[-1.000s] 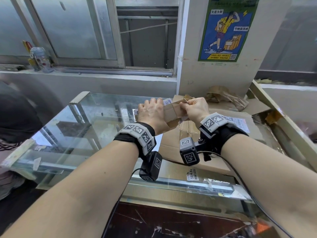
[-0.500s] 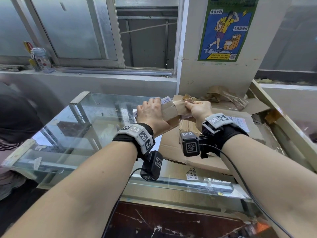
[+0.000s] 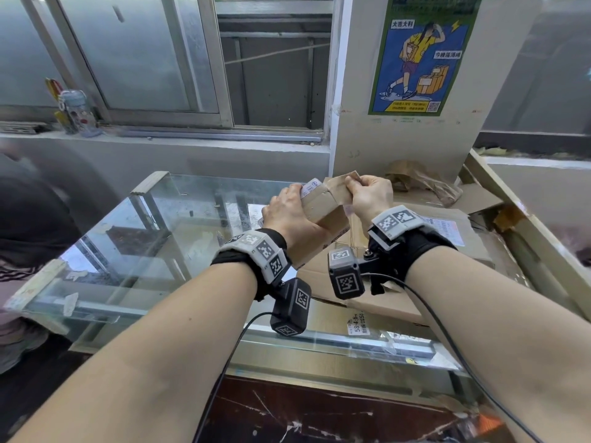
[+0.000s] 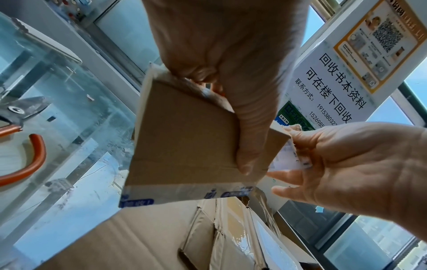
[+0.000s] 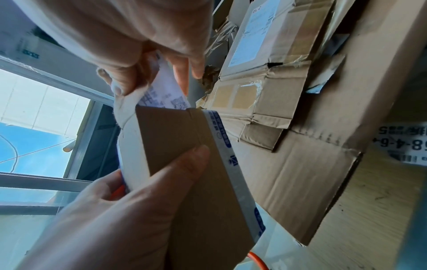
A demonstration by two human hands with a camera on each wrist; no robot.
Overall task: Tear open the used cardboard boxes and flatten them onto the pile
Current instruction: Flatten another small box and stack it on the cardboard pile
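I hold a small brown cardboard box with blue-printed tape above a glass counter. My left hand grips its left side, thumb lying across the near face. My right hand pinches a flap and a partly peeled white shipping label at the box's right end. The pile of flattened cardboard lies just beneath and to the right of both hands, also seen in the right wrist view.
The glass counter stretches left and toward me. Orange-handled pliers lie on it at the left. Crumpled brown paper sits against a pillar with a poster. A wooden frame borders the pile on the right.
The box has turned and risen slightly in my hands. My right hand has pulled the flap and label up and to the right, opening the box's right end wider.
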